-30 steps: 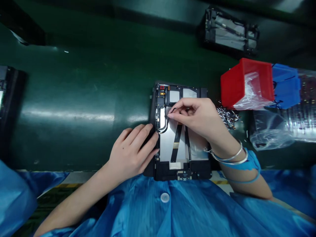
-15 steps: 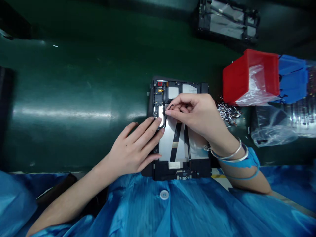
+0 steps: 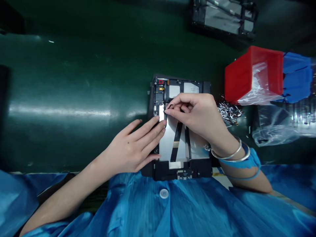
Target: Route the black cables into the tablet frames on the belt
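Observation:
An opened tablet (image 3: pixel 164 151) lies in front of me, with silver plates and a black frame showing inside. My left hand (image 3: pixel 135 144) rests over its left edge, fingers stretched out flat, the fingertips touching a thin black cable beside a bright white strip (image 3: pixel 161 112). My right hand (image 3: pixel 195 108) is closed in a pinch above the upper middle of the tablet, thumb and forefinger on the thin black cable (image 3: pixel 170 106). Below the right hand a black flat ribbon cable (image 3: pixel 175 140) runs down the silver plate. The right palm hides part of the tablet.
To the right stand a red bin (image 3: pixel 238 77) with a plastic bag in it and a blue bin (image 3: pixel 296 77). A heap of small metallic strips (image 3: pixel 229 113) lies beside them, near clear plastic bags (image 3: pixel 274 128). Another opened device (image 3: pixel 222 18) sits at the back of the green table (image 3: pixel 74 82).
The left fingers have shifted slightly, the middle ones now covering the bend of the cable. My right hand keeps its pinch in nearly the same place. The view has moved a little.

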The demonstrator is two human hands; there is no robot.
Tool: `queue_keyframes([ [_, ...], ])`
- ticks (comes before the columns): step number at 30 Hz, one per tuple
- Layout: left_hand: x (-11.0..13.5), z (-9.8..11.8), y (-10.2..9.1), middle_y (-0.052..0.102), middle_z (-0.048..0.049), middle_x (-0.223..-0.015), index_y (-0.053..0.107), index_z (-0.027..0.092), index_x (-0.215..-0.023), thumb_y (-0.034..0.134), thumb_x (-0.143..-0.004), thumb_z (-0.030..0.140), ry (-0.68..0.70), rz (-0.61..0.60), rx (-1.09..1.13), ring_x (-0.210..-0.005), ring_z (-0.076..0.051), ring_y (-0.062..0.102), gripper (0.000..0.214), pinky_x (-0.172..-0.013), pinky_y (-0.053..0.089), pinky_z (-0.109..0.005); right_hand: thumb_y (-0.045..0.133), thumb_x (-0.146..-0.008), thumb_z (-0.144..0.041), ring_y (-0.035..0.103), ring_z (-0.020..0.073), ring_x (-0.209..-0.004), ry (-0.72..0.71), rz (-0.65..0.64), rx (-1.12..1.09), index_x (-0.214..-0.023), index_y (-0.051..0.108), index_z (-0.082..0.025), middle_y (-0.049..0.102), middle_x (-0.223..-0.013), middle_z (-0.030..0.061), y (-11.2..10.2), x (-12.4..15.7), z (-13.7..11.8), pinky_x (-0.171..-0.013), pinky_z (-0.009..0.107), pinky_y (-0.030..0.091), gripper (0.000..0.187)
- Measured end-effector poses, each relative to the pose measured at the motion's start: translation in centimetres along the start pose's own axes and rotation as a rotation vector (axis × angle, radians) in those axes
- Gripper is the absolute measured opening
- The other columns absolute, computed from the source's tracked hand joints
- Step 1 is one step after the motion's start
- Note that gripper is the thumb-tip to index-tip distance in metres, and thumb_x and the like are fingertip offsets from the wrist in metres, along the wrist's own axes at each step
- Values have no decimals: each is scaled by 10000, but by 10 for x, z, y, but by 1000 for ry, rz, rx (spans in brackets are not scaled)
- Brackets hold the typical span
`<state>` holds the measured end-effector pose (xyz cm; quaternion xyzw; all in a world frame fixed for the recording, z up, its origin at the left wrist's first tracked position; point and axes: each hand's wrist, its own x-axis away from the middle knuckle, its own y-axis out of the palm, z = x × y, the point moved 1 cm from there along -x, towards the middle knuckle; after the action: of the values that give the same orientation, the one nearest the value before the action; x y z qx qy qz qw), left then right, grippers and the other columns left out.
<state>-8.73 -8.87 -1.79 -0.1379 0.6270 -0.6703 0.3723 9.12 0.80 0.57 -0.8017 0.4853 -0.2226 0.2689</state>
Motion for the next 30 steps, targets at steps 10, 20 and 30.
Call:
queue_keyframes([
  [10, -9, -5, -3, 594, -159, -1315, 619, 64, -1225, 345, -1001, 399, 42, 0, -19, -1229, -309, 547, 487, -951, 448, -430, 694, -764, -155, 460, 88, -559, -46, 3, 97, -734, 673, -182, 512, -556, -57, 2, 1, -1, -591, 263, 355, 46],
  [20, -25, -5, 6, 600, -181, -1302, 604, 44, -1228, 417, -978, 398, -43, 62, -108, -1210, -329, 558, 472, -961, 429, -443, 622, -856, -297, 507, 140, -584, -25, 394, 218, -955, 724, -244, 627, -672, 3, -33, 48, 11, -576, 297, 412, 152],
  [30, -2, 24, 6, 505, -163, -1394, 424, 176, -1409, 502, -926, 273, -531, 271, 108, -1269, -308, 491, 499, -1006, 428, -455, 616, -840, -431, 485, 120, -472, 213, 418, 345, -1132, 699, -197, 585, -550, -25, -30, 99, 56, -493, 260, 375, 384],
])
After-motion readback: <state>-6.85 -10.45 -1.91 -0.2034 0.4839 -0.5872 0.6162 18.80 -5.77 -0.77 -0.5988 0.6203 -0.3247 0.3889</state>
